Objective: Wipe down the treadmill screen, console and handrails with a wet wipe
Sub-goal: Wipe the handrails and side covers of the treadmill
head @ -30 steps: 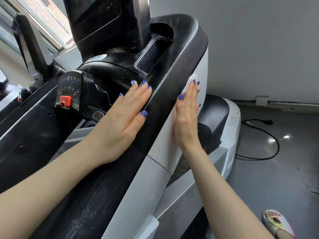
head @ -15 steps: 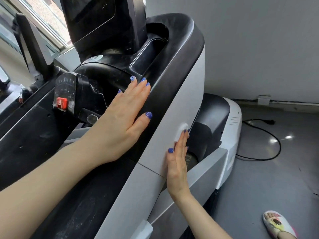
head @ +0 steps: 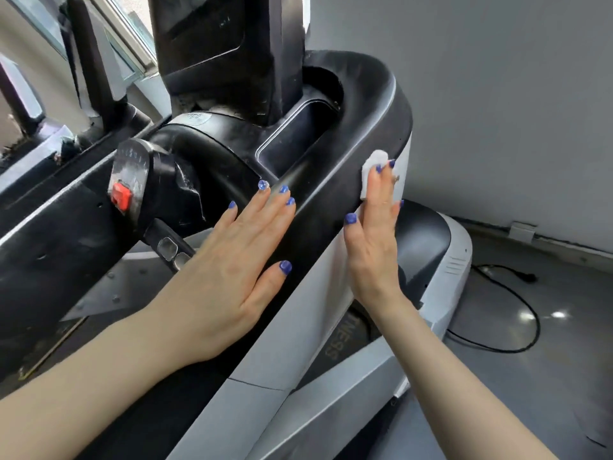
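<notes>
The treadmill's black console (head: 358, 104) curves round a tray recess (head: 298, 137) below the dark screen column (head: 225, 44). My left hand (head: 232, 267) lies flat with straight fingers on the black right handrail (head: 318, 220). My right hand (head: 374, 237) presses a white wet wipe (head: 371, 171) with straight fingers against the outer side of the console, where black meets the white side panel (head: 318, 293). Most of the wipe is hidden under the fingers.
A red stop button (head: 121, 195) sits on a control pod at the left. The black motor cover (head: 428, 247) with white shell lies below the console. A black power cable (head: 510, 293) loops on the grey floor. The grey wall stands close on the right.
My right hand slid down the white side panel with the wipe, then back up to the console's outer edge. My left hand stayed flat on the handrail.
</notes>
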A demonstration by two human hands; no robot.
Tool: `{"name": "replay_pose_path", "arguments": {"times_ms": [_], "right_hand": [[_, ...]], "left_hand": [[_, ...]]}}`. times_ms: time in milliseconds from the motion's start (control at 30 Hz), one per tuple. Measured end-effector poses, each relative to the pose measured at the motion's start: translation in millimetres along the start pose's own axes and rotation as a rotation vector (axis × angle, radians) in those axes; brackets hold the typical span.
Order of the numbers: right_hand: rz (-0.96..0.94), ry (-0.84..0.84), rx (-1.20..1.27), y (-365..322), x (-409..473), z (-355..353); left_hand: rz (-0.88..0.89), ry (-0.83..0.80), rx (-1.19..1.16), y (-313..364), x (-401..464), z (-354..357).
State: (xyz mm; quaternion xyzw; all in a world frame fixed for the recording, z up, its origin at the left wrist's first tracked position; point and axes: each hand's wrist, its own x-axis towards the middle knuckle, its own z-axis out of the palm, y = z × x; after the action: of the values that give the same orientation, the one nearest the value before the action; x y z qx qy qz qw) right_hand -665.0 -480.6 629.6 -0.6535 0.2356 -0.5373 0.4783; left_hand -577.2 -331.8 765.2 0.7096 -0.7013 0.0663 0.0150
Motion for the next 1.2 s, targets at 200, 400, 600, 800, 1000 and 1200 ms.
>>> {"name": "replay_pose_path", "arguments": {"times_ms": [200, 400, 600, 800, 1000, 1200], "right_hand": [[-0.495, -0.299, -0.362, -19.7, 5.8, -25.7], [-0.525, -0.345, -0.428, -13.7, 18.2, -32.9], [-0.492, -0.346, -0.44, 11.9, 17.8, -47.6], [-0.339, -0.277, -0.254, -12.1, 20.7, -45.2], [-0.326, -0.212, -0.337, -16.8, 22.9, -33.5], [-0.263, -0.226, -0.33, 12.3, 6.3, -35.2]], "left_hand": [[-0.033, 0.009, 0.02, 2.5, 3.2, -1.6], [-0.048, 0.009, 0.014, 4.7, 2.9, -2.0], [-0.056, 0.016, 0.019, 6.1, 4.1, -1.4], [-0.057, 0.021, 0.018, 6.8, 3.5, -3.6], [-0.062, 0.02, 0.015, 10.9, 26.1, -8.8], [-0.056, 0.007, 0.021, 11.9, 45.2, 0.0]]}}
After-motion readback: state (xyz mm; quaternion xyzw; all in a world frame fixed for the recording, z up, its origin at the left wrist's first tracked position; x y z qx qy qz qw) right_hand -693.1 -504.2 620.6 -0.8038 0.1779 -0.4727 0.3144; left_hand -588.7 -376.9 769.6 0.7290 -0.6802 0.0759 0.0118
